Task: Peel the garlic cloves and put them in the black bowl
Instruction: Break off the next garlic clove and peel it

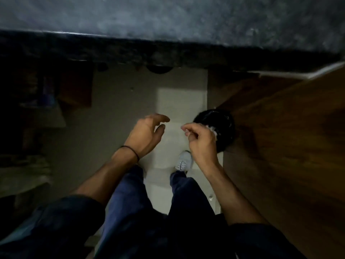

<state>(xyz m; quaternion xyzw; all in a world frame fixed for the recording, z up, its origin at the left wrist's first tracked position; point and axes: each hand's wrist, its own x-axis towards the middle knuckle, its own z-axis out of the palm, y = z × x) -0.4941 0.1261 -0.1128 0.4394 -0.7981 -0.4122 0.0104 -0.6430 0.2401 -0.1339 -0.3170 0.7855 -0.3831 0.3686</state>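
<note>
While left hand (147, 133) hangs open, right hand (200, 140) pinches white scrap (185, 129).

Two hands (147, 131) (200, 141), one black bowl (224, 122), one shoe (183, 161)

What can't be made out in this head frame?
1. Black bowl contents: head view, dark, blurred, partly behind right hand.
2. Pale scrap the right hand pinches: too small and blurred to name.
3. Clutter at left: head view, lost in shadow.

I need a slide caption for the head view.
Right hand pinches a small pale piece near the black bowl; left hand hangs open, empty.
</note>
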